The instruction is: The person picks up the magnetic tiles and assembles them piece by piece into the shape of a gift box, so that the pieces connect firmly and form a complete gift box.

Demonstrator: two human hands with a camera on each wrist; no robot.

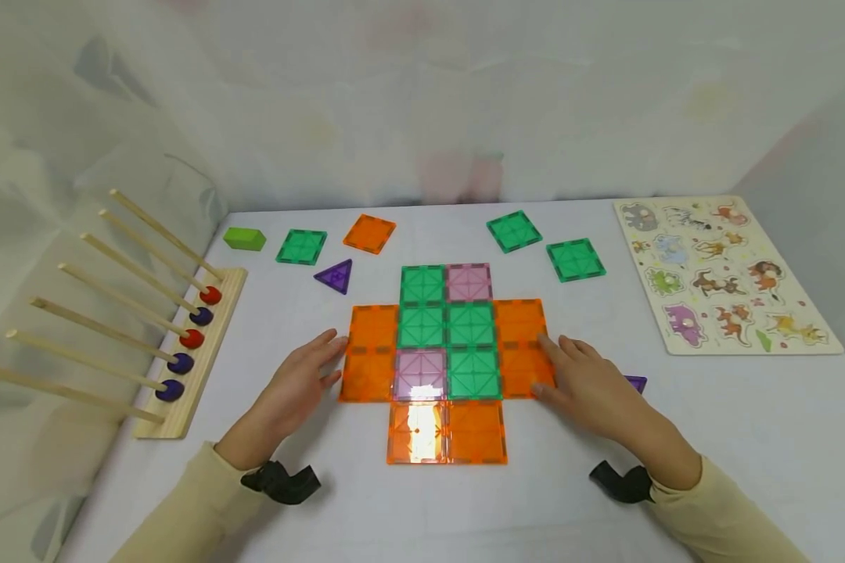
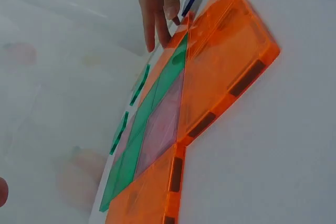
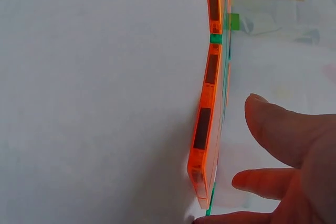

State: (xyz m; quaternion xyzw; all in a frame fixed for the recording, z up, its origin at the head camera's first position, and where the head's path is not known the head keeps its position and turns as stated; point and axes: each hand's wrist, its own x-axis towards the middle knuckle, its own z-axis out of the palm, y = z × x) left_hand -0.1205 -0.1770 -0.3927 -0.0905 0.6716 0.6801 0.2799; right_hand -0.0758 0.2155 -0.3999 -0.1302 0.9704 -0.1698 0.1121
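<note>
Translucent magnetic tiles lie flat, edge to edge, in a cross-like shape mid-table. Its core has several green tiles [image 1: 471,324] and two pink tiles [image 1: 420,374]. Orange tiles flank it as a left pair [image 1: 368,377] and a right pair [image 1: 523,371], with another orange pair [image 1: 476,432] along the near edge. My left hand [image 1: 292,395] is at the left pair's outer edge, fingers loosely bent. Over the right pair's outer edge, my right hand [image 1: 598,387] rests its fingertips; in the right wrist view its thumb [image 3: 278,129] stands apart from the fingers. Neither hand grips anything.
Loose green tiles [image 1: 576,259], an orange tile [image 1: 369,234], a purple triangle [image 1: 336,276] and a green block [image 1: 244,239] lie farther back. A second purple triangle [image 1: 637,383] is partly behind my right hand. A pegged bead rack [image 1: 197,367] stands left; an animal puzzle board [image 1: 683,274] lies right.
</note>
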